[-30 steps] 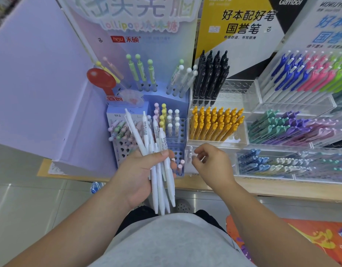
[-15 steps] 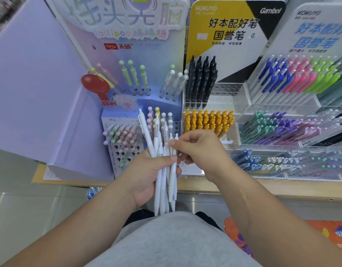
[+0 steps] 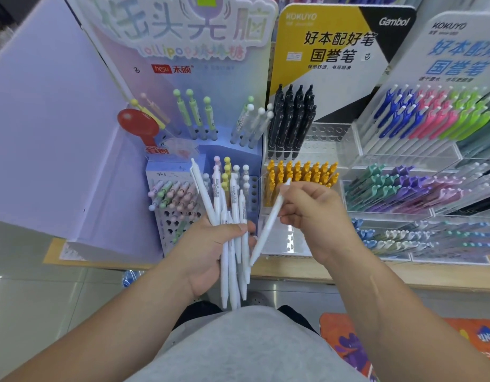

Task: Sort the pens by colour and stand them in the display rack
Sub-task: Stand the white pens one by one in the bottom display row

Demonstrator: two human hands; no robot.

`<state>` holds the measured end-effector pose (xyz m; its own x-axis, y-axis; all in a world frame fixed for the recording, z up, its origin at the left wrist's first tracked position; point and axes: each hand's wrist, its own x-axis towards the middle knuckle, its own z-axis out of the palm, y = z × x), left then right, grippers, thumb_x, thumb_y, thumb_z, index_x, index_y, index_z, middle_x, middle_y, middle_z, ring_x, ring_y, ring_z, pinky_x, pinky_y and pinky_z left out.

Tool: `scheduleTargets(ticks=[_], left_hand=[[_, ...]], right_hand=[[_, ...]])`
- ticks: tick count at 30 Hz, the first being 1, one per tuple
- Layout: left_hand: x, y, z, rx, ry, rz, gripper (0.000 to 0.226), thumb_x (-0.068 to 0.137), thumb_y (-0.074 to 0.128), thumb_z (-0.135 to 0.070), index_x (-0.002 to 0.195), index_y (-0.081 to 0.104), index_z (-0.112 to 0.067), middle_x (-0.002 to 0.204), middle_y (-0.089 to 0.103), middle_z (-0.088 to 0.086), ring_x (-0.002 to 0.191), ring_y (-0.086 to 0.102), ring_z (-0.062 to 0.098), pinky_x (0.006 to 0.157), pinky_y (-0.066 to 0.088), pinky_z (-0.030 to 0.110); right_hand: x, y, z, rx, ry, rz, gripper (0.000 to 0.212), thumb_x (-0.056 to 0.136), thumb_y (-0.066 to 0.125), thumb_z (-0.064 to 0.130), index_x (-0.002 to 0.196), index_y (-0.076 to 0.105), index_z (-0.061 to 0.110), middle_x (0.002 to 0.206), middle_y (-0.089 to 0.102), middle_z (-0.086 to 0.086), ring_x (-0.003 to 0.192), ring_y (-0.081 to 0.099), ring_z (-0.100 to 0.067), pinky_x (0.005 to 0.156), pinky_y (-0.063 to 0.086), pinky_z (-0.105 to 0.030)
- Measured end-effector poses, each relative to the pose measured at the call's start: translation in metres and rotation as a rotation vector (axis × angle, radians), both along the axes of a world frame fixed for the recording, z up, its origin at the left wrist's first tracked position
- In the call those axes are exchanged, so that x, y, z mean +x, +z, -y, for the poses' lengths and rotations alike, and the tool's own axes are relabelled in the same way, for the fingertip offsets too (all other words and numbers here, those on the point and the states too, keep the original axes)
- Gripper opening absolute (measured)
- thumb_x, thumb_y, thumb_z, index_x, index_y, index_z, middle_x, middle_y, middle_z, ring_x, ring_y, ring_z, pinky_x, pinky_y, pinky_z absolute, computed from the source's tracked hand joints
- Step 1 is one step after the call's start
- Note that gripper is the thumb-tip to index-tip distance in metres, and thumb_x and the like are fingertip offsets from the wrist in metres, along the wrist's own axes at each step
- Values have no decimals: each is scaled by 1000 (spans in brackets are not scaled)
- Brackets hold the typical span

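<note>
Forearms enter from both bottom corners and meet at the centre, in front of the shelf.

Left hand (image 3: 208,252) is raised with the palm toward the person. Its thumb lies across a bundle of white pens (image 3: 232,274) and the fingers curl behind, so the grip is closed round them. The pens point tips down and fan apart at the top.

Right hand (image 3: 315,216) is just beside it, back of the hand up. Thumb & fingers pinch a single white pen (image 3: 268,224) near its upper part. This pen is tilted, top end to the upper right, tip at the lower left, very near the bundle; contact I cannot tell.

Around, left to right:
- lilac board (image 3: 45,133) at far left;
- blue stand (image 3: 232,150) w/ ball-top pastel pens (image 3: 174,194), directly behind the bundle;
- clear rack (image 3: 332,133) w/ black pens (image 3: 293,119) upright at the back and yellow pens (image 3: 304,172) in the row in front, the right hand partly covers this row;
- more trays w/ coloured pens (image 3: 431,117) on the right.

Wooden shelf edge (image 3: 307,271) runs under the displays.
</note>
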<state>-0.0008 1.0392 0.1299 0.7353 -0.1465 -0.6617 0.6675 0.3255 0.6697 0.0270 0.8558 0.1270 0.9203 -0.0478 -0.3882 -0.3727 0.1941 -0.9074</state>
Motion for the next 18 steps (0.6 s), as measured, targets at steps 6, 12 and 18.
scheduleTargets(ticks=[6, 12, 18], left_hand=[[2, -4, -6, 53, 29, 16, 18, 90, 59, 8, 102, 65, -3, 85, 73, 13, 63, 69, 20, 55, 58, 32], [3, -6, -6, 59, 69, 4, 23, 89, 60, 7, 109, 64, -3, 87, 75, 13, 66, 72, 19, 55, 57, 31], [1, -5, -7, 48, 107, 0, 28, 89, 60, 6, 115, 62, -5, 87, 76, 12, 68, 73, 20, 54, 56, 30]], right_hand=[[-6, -23, 34, -460, -32, 227, 9, 87, 71, 8, 85, 73, 16, 70, 70, -3, 68, 68, -24, 64, 58, -29], [-17, -65, 29, -663, 96, 327, 20, 81, 77, 8, 99, 70, 15, 79, 69, 4, 72, 64, -5, 70, 55, -18], [-24, -82, 25, -838, 257, 456, 22, 83, 77, 12, 104, 73, 15, 80, 71, 8, 74, 66, -4, 73, 55, -18]])
